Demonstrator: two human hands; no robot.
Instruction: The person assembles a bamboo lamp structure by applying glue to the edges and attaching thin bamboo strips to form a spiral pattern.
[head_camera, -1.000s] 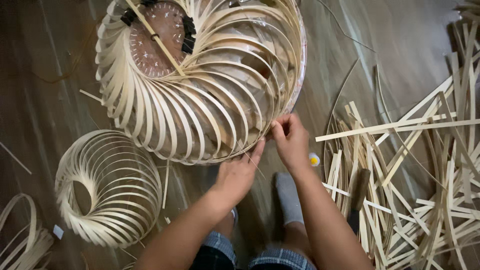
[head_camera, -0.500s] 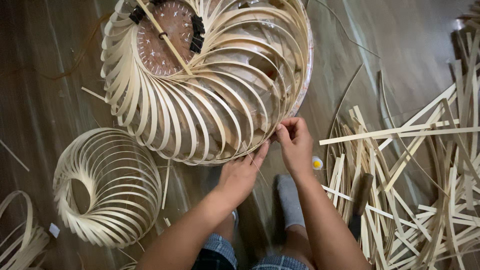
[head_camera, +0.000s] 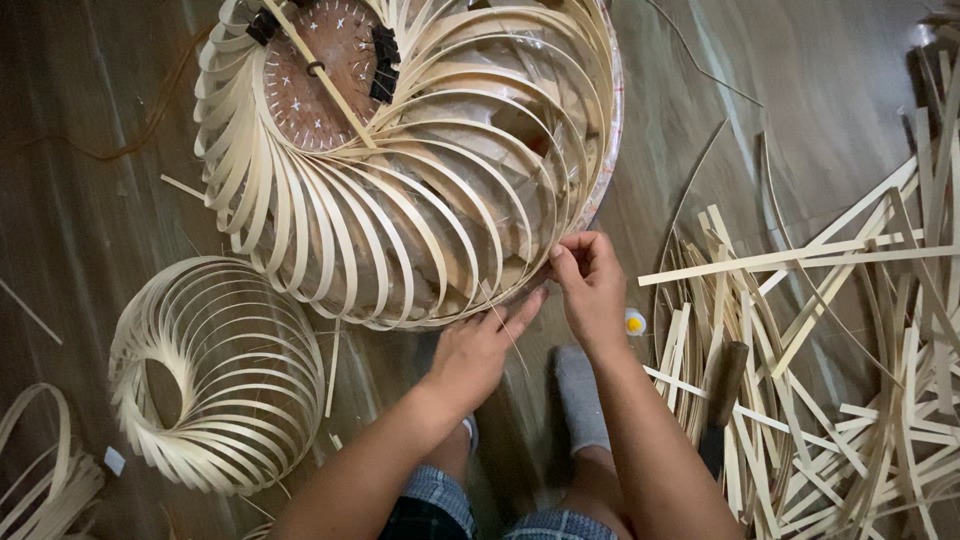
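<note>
- Pinching with thumb and fingertips, the right hand (head_camera: 590, 285) closes on a thin bamboo strip (head_camera: 500, 322) at the near rim of the large lampshade frame (head_camera: 400, 170).
- The left hand (head_camera: 478, 352) lies flat and mostly open, fingers extended, with the fingertips touching the same near rim just left of the right hand; it grips nothing that can be made out.
- The large lampshade frame rests on the wooden floor (head_camera: 80, 200) and consists of curved bamboo strips fanned in a spiral around a brown disc (head_camera: 320, 75).
- Black binder clips (head_camera: 384, 62) sit at the edge of the brown disc, and a straight stick (head_camera: 325, 80) lies across it.
- A smaller spiral frame (head_camera: 215, 370) lies on the floor, near the large lampshade frame, to its lower left.
- A loose pile of bamboo strips (head_camera: 830, 350) lies to the right of the large lampshade frame, apart from it.
- A dark-handled tool (head_camera: 722, 395) rests in this pile.
- A small yellow-and-white object (head_camera: 634, 322) lies just right of the right hand, below the frame's rim.
- A grey-socked foot (head_camera: 582, 400) rests on the floor below the frame, between the forearms.
</note>
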